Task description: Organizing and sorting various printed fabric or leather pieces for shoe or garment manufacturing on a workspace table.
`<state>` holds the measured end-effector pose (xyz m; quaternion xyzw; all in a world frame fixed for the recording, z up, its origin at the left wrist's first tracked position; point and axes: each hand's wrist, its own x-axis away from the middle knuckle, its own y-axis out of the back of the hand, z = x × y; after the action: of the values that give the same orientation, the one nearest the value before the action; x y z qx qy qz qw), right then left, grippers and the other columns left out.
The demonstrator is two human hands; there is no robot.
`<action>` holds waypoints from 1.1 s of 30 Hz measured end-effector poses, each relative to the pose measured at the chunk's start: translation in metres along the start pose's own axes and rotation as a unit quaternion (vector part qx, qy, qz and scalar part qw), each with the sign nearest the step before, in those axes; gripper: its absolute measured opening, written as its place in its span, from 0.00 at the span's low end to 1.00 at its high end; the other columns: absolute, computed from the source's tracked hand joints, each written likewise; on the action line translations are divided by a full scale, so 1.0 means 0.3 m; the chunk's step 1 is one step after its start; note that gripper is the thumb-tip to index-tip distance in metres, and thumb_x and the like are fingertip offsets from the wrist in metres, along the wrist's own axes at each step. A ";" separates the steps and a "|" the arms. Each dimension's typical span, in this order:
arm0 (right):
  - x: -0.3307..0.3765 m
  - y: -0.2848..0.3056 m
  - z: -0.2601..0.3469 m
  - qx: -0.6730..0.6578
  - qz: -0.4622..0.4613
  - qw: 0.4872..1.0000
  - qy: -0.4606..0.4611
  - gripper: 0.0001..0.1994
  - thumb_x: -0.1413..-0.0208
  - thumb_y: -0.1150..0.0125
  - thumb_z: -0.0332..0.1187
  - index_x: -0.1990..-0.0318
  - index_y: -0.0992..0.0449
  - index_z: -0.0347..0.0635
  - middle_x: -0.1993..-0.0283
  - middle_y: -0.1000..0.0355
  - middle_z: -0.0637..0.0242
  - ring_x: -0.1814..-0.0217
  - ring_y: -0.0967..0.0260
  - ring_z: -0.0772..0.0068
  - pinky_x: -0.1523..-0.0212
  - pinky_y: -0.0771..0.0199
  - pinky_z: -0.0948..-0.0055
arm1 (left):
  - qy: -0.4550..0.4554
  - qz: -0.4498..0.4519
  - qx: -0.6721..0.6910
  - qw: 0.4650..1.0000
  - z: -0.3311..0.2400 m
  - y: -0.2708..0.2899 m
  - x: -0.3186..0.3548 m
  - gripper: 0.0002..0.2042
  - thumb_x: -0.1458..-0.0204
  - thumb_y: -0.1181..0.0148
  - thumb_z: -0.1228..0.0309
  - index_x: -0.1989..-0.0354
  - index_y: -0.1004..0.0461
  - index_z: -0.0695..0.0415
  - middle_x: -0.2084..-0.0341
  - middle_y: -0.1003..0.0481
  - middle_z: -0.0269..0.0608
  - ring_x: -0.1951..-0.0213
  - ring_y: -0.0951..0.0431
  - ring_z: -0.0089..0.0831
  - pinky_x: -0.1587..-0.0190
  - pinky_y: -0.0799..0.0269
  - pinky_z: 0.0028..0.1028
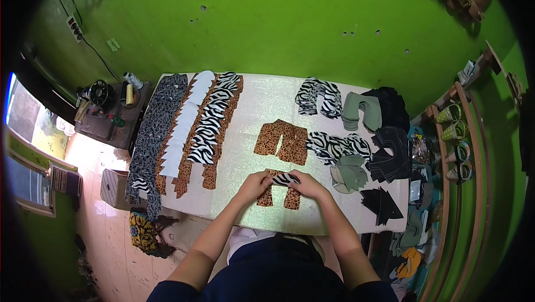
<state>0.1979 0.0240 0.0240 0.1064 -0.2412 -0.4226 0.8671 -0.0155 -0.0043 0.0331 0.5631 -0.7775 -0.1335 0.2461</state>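
Note:
My left hand (253, 186) and my right hand (307, 186) both pinch a small zebra-striped cut piece (285, 179). They hold it just over a brown leopard-print piece (280, 196) lying near the table's front edge. A stack of brown leopard-print pieces (282, 142) lies behind it. To the right of that stack lies a pile of zebra-striped pieces (337, 146). All of this rests on a shiny pale table (248, 129).
Overlapping rows of grey, white, zebra and leopard pieces (189, 129) fill the table's left part. Olive pieces (349, 172), black pieces (390, 154) and more zebra pieces (319, 97) lie on the right. A shoe rack (454, 134) stands at right, a small cluttered stand (108, 109) at left.

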 end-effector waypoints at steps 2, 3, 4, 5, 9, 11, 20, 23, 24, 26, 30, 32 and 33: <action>0.001 -0.008 -0.012 -0.014 -0.061 0.996 -0.069 0.12 0.53 0.41 0.29 0.59 0.30 0.38 0.69 0.27 0.60 0.70 0.29 0.69 0.66 0.31 0.74 | 0.014 -0.029 0.002 0.999 0.020 -0.002 0.000 0.08 0.50 0.45 0.69 0.68 0.27 0.63 0.82 0.28 0.42 0.77 0.30 0.27 0.71 0.33 0.27; 0.001 -0.022 -0.031 -0.014 -0.061 0.995 -0.072 0.12 0.53 0.41 0.29 0.59 0.30 0.38 0.69 0.27 0.60 0.70 0.29 0.69 0.66 0.31 0.74 | 0.023 -0.050 -0.010 0.998 0.027 -0.004 0.000 0.08 0.50 0.44 0.69 0.68 0.27 0.63 0.80 0.28 0.44 0.76 0.28 0.30 0.70 0.33 0.28; -0.006 -0.040 -0.048 -0.036 -0.119 0.990 -0.065 0.11 0.53 0.40 0.29 0.61 0.29 0.37 0.71 0.27 0.62 0.71 0.29 0.71 0.67 0.31 0.75 | 0.032 -0.071 -0.022 0.997 0.032 -0.009 -0.001 0.08 0.50 0.44 0.70 0.68 0.27 0.63 0.79 0.27 0.46 0.75 0.27 0.34 0.70 0.33 0.29; -0.011 -0.055 -0.066 -0.058 -0.176 0.981 -0.059 0.10 0.54 0.39 0.29 0.63 0.28 0.36 0.72 0.27 0.63 0.72 0.30 0.73 0.69 0.31 0.77 | 0.032 -0.068 -0.020 0.997 0.038 -0.016 -0.008 0.08 0.50 0.44 0.70 0.68 0.27 0.63 0.79 0.27 0.46 0.75 0.27 0.34 0.70 0.33 0.29; -0.030 -0.091 -0.042 0.002 -0.240 0.965 -0.103 0.10 0.57 0.37 0.30 0.67 0.27 0.37 0.77 0.30 0.65 0.76 0.33 0.75 0.71 0.33 0.76 | 0.027 -0.102 -0.080 0.991 0.055 -0.028 -0.035 0.08 0.53 0.44 0.70 0.70 0.27 0.63 0.73 0.26 0.53 0.69 0.27 0.48 0.64 0.32 0.38; -0.036 -0.106 -0.058 0.020 -0.258 0.959 -0.113 0.10 0.57 0.37 0.30 0.68 0.27 0.37 0.76 0.29 0.64 0.75 0.32 0.72 0.71 0.32 0.74 | 0.031 -0.106 -0.095 0.989 0.056 -0.037 -0.049 0.08 0.53 0.44 0.70 0.70 0.27 0.63 0.72 0.27 0.54 0.67 0.27 0.49 0.63 0.32 0.39; -0.038 -0.109 -0.040 0.103 -0.261 0.945 -0.170 0.13 0.58 0.36 0.33 0.65 0.30 0.41 0.74 0.29 0.64 0.70 0.30 0.62 0.67 0.32 0.66 | 0.035 -0.093 -0.171 0.980 0.044 -0.055 -0.070 0.07 0.55 0.44 0.70 0.73 0.28 0.61 0.72 0.27 0.52 0.67 0.26 0.46 0.63 0.31 0.39; -0.025 -0.109 -0.012 0.132 -0.264 0.936 -0.189 0.15 0.58 0.36 0.34 0.62 0.32 0.42 0.67 0.30 0.62 0.64 0.31 0.61 0.64 0.32 0.64 | 0.035 -0.085 -0.213 0.973 0.042 -0.055 -0.066 0.08 0.55 0.43 0.68 0.71 0.29 0.60 0.72 0.27 0.49 0.67 0.26 0.44 0.63 0.30 0.38; -0.020 -0.107 -0.009 0.146 -0.279 0.931 -0.184 0.16 0.58 0.36 0.35 0.61 0.33 0.43 0.61 0.31 0.61 0.59 0.32 0.60 0.62 0.33 0.64 | 0.027 -0.103 -0.242 0.964 0.038 -0.057 -0.062 0.10 0.56 0.41 0.67 0.69 0.30 0.60 0.72 0.28 0.48 0.66 0.26 0.43 0.64 0.30 0.38; -0.009 -0.120 -0.005 0.194 -0.291 0.925 -0.151 0.17 0.58 0.36 0.35 0.61 0.33 0.43 0.57 0.33 0.60 0.55 0.35 0.60 0.60 0.34 0.64 | 0.019 -0.123 -0.270 0.955 0.031 -0.056 -0.059 0.12 0.57 0.40 0.66 0.67 0.31 0.59 0.71 0.29 0.47 0.66 0.27 0.42 0.65 0.30 0.37; -0.001 -0.181 0.045 0.313 -0.231 0.921 -0.024 0.23 0.50 0.44 0.40 0.48 0.38 0.43 0.44 0.40 0.59 0.39 0.46 0.59 0.43 0.48 0.55 | 0.006 -0.152 -0.287 0.946 0.034 -0.051 -0.046 0.19 0.60 0.38 0.64 0.59 0.33 0.57 0.65 0.32 0.45 0.59 0.30 0.42 0.58 0.33 0.37; 0.008 -0.243 0.035 0.359 -0.204 0.908 0.068 0.26 0.45 0.51 0.44 0.42 0.42 0.42 0.40 0.43 0.58 0.36 0.50 0.62 0.37 0.55 0.52 | -0.006 -0.173 -0.281 0.944 0.046 -0.061 -0.043 0.22 0.61 0.37 0.64 0.57 0.34 0.57 0.61 0.33 0.46 0.55 0.32 0.42 0.54 0.36 0.37; 0.006 -0.277 0.027 0.350 -0.181 0.914 0.099 0.28 0.44 0.55 0.48 0.39 0.46 0.42 0.37 0.46 0.60 0.34 0.53 0.64 0.36 0.60 0.51 | -0.015 -0.204 -0.290 0.935 0.059 -0.065 -0.044 0.25 0.61 0.37 0.63 0.53 0.35 0.57 0.57 0.35 0.47 0.51 0.36 0.44 0.50 0.41 0.40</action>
<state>0.1380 -0.0287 -0.0006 0.4862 -0.2630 -0.4478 0.7028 -0.0059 0.0005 0.0058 0.6119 -0.5768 -0.4092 0.3541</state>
